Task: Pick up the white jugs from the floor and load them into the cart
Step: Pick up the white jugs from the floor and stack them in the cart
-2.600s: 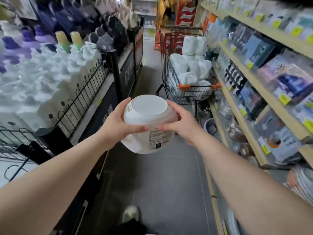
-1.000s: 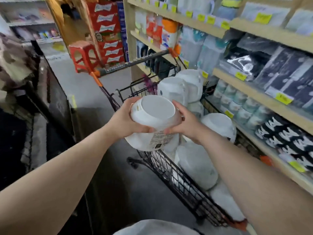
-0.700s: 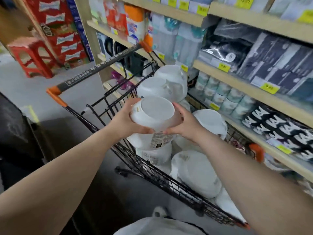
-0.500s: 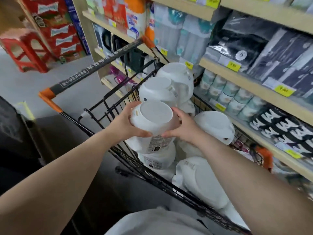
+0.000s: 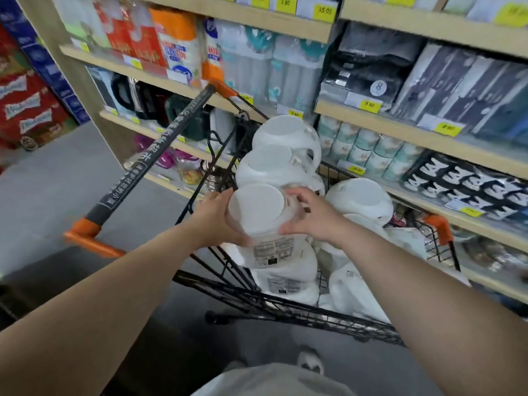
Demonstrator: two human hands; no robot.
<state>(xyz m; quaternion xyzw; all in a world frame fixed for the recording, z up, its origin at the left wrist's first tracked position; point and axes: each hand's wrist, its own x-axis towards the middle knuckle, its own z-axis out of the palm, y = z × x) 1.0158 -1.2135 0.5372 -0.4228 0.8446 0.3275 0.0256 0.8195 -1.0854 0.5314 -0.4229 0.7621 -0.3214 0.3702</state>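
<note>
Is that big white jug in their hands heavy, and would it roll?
Probably heavy: both the left hand and right hand grip the white jug. Its smooth plastic looks stiff, maybe slippery. Set on the rounded piled jugs in the cart, it might roll or shift.

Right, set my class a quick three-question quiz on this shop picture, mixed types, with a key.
1. True or false: only the left grip holds the raised jug.
2. The end caps of the cart handle are: A orange, B green, C blue.
3. Fill in: the raised jug is over the ____.
Key: 1 false, the right grip holds it too; 2 A; 3 cart.
</note>
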